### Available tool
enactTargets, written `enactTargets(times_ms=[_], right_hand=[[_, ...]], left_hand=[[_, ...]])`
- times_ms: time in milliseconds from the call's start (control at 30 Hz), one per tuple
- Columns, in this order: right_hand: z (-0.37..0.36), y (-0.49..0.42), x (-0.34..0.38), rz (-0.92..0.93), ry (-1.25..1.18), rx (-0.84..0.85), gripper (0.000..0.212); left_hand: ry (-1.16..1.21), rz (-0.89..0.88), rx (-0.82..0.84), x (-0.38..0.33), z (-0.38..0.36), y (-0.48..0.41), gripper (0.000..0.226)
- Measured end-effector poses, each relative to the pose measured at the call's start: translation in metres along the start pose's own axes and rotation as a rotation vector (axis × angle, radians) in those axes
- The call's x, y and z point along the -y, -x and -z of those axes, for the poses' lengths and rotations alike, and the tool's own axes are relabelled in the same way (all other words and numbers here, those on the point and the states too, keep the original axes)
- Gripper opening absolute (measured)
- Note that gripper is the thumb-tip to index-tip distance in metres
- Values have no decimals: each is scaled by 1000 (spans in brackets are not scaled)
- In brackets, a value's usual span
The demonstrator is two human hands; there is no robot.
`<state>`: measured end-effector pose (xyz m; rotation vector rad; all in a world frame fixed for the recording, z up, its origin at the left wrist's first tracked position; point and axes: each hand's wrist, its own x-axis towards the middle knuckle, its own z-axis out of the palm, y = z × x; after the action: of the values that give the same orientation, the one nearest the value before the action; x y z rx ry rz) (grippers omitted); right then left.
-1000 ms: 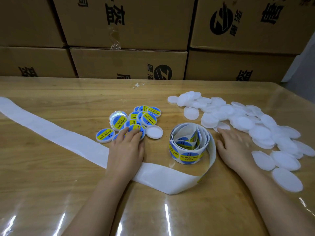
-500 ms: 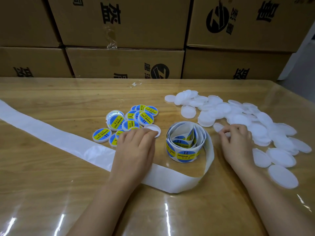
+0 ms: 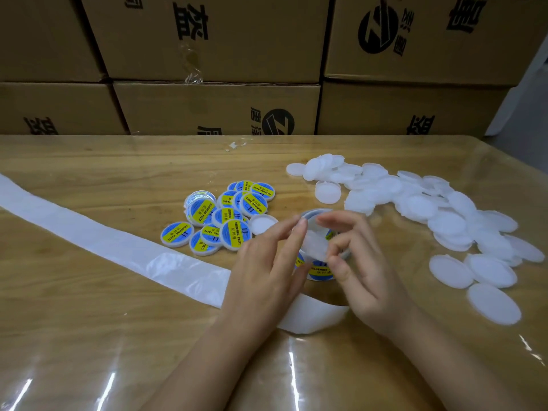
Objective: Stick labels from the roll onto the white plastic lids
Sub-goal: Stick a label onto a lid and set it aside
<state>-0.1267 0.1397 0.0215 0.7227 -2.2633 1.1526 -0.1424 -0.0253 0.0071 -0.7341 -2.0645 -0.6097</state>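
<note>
My right hand pinches a blank white lid and holds it above the label roll, which is mostly hidden behind both hands. My left hand is raised beside it, fingers extended, with the fingertips reaching the lid's left edge. A heap of lids bearing blue and yellow labels lies just left of the hands. One blank lid sits at the heap's right edge. Several blank white lids are spread over the table's right side.
A long strip of empty white backing paper trails from the roll to the left edge of the table. Stacked cardboard boxes stand along the table's far side. A clear plastic sheet covers the wooden table.
My right hand picked a blank lid from the right-hand pile and brought it over the roll. My left hand left the labelled heap and rose to meet the lid.
</note>
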Motion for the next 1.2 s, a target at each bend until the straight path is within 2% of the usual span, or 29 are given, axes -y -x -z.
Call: enactTargets(times_ms=[167, 300, 500, 633, 733, 867, 967, 1200], right_hand=[[0, 0, 2, 21, -38, -25, 20], [7, -4, -12, 2, 180, -114, 33], [19, -5, -35, -65, 408, -34, 41], [23, -6, -41, -100, 591, -5, 42], [26, -5, -44, -100, 596, 17, 40], [29, -2, -47, -26, 545, 126, 46], [27, -1, -49, 39, 600, 185, 47], [29, -4, -51, 4, 728, 90, 42]], left_hand=[[72, -43, 86, 5, 4, 4, 19], [172, 80, 125, 1, 9, 5, 8], [86, 96, 166, 0, 11, 5, 24], [2, 108, 185, 16, 15, 6, 17], [-103, 136, 199, 27, 18, 3, 39], [-215, 244, 212, 37, 20, 1, 36], [-251, 303, 204, 43, 20, 2, 37], [-294, 393, 183, 47, 20, 1, 41]])
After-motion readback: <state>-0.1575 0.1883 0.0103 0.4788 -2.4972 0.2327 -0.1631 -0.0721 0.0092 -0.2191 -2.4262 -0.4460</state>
